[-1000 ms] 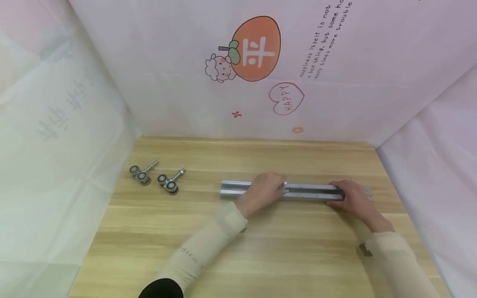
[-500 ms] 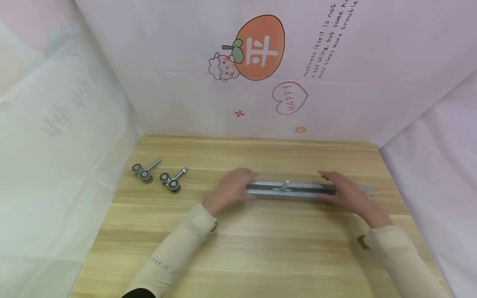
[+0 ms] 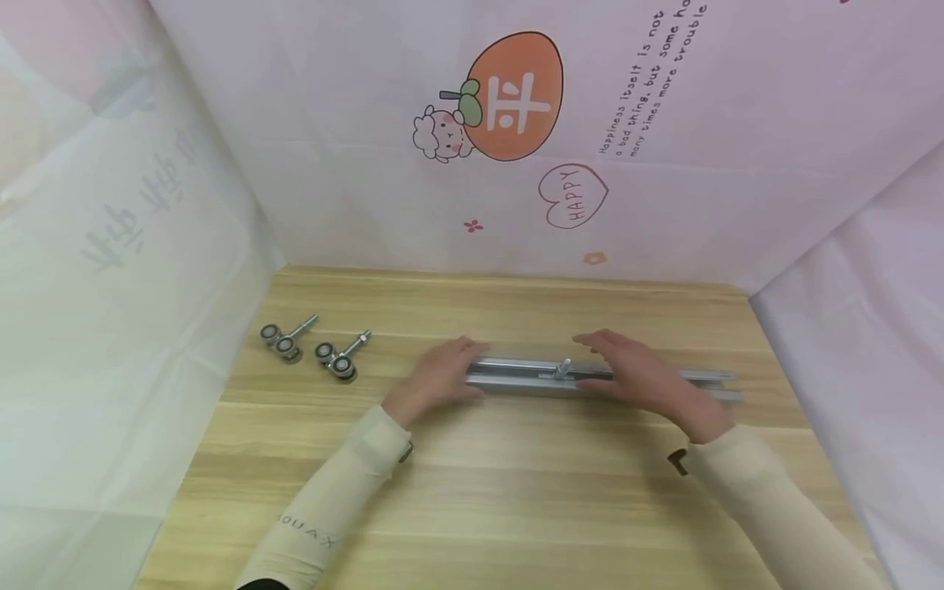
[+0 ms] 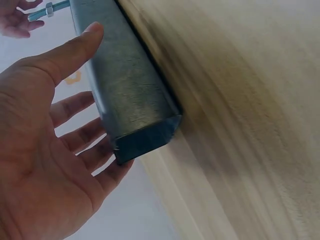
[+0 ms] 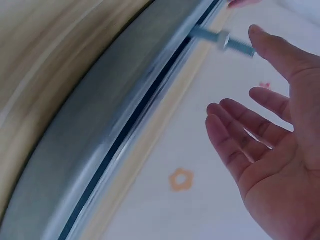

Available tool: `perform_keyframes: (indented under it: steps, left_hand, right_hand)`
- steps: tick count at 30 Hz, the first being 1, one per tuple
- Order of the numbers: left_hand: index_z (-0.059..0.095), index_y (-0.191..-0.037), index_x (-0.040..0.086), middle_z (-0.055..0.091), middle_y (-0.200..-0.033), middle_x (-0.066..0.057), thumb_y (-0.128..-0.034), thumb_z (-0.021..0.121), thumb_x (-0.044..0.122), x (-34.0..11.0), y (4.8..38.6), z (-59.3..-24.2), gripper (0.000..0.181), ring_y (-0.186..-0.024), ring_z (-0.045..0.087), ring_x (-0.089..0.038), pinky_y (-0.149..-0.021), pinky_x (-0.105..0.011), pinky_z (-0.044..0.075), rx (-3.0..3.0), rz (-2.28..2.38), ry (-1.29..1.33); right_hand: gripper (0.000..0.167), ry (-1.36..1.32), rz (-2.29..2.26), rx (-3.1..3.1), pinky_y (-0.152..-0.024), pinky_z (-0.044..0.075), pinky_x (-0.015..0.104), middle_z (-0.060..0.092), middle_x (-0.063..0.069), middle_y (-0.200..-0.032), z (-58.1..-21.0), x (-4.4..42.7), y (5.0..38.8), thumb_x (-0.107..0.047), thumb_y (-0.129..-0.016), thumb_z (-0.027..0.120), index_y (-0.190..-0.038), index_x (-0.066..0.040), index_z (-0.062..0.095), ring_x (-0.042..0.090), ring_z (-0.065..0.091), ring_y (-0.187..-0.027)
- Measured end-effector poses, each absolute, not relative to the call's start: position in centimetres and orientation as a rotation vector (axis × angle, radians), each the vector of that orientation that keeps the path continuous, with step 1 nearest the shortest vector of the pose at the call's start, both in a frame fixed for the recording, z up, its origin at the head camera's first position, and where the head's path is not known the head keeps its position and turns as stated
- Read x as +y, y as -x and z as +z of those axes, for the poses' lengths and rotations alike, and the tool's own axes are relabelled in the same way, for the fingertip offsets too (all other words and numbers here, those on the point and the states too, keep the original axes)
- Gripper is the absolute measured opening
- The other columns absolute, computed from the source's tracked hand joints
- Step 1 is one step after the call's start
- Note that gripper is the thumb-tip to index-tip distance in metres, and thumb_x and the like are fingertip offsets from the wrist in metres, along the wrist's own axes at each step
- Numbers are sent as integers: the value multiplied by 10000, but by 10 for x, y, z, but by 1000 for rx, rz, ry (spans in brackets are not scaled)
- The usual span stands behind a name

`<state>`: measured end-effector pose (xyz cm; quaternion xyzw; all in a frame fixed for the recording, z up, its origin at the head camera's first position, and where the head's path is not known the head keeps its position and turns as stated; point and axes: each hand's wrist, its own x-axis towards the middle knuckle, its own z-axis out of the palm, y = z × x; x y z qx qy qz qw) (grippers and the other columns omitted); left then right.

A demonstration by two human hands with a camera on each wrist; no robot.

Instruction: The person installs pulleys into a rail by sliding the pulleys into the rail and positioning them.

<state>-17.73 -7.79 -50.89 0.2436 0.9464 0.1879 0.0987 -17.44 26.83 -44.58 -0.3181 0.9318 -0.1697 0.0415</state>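
A slotted metal track rail [image 3: 524, 387] lies lengthwise across the table, slot upward. My left hand [image 3: 440, 373] holds its left end, thumb on the near side and fingers on the far side. The left wrist view shows the rail's square end [image 4: 150, 137] by those fingers. A threaded bolt with a nut [image 5: 223, 40] sticks up through the slot; what it is fixed to inside is mostly hidden. My right hand [image 3: 642, 377] hovers over the rail right of the bolt, fingers spread and apart from it, gripping nothing.
Two roller trolleys with threaded bolts, one [image 3: 281, 342] farther left and one [image 3: 336, 360] nearer the rail, lie on the wooden table [image 3: 531, 483]. Printed white cloth [image 3: 354, 197] hangs behind the table and along both sides.
My left hand let go near the bolt and moved left to the rail's left end. My right hand left the rail's right part and shifted left toward the bolt. The rail stayed about in place.
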Motion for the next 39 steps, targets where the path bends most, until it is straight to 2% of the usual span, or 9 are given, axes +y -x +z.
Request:
perform_keyframes:
  steps: [5, 12, 18, 22, 30, 39]
  left_hand:
    - [488, -1570, 132, 586, -1510, -125, -849, 897, 345, -81, 179, -513, 856, -1366, 567, -320, -1157, -492, 459, 2781, 544, -712]
    - [586, -1450, 99, 709, -1296, -111, -848, 895, 285, -82, 181, -519, 701, -1176, 663, -291, -1037, -463, 541, 2801, 472, -751]
    - [600, -1433, 93, 704, -1315, -111, -849, 892, 222, -79, 181, -518, 666, -1205, 651, -299, -1066, -473, 523, 2790, 518, -707]
    - [609, -1431, 95, 703, -1324, -113, -832, 903, 204, -77, 181, -516, 677, -1213, 649, -306, -1075, -475, 516, 2780, 549, -677]
    - [616, -1439, 109, 706, -1328, -104, -813, 917, 205, -75, 183, -519, 701, -1207, 654, -301, -1064, -470, 524, 2776, 565, -658]
    - [621, -1441, 108, 697, -1361, -104, -802, 923, 189, -74, 180, -519, 712, -1238, 645, -304, -1097, -473, 505, 2788, 589, -637]
  right_hand:
    - [658, 1042, -475, 2851, -925, 602, 506, 687, 142, -1299, -449, 249, 176, -303, -896, 868, -1440, -48, 602, 302, 700, -1119]
    - [517, 1113, -448, 2837, -799, 616, 429, 705, 119, -1189, -458, 234, 180, -203, -897, 867, -1340, -18, 675, 274, 721, -957]
    - [393, 1179, -472, 2850, -741, 622, 382, 725, 106, -1088, -466, 230, 183, -88, -871, 873, -1227, -9, 725, 246, 725, -877]
    - [301, 1194, -469, 2849, -747, 626, 380, 735, 104, -1042, -467, 226, 184, -23, -862, 859, -1142, -5, 748, 231, 726, -872]
    - [182, 1145, -421, 2849, -733, 620, 360, 735, 72, -976, -468, 221, 186, -4, -867, 843, -1028, -35, 765, 170, 700, -823]
    - [159, 1097, -453, 2837, -713, 616, 338, 754, 77, -955, -474, 220, 188, 19, -857, 833, -998, -26, 776, 155, 701, -812]
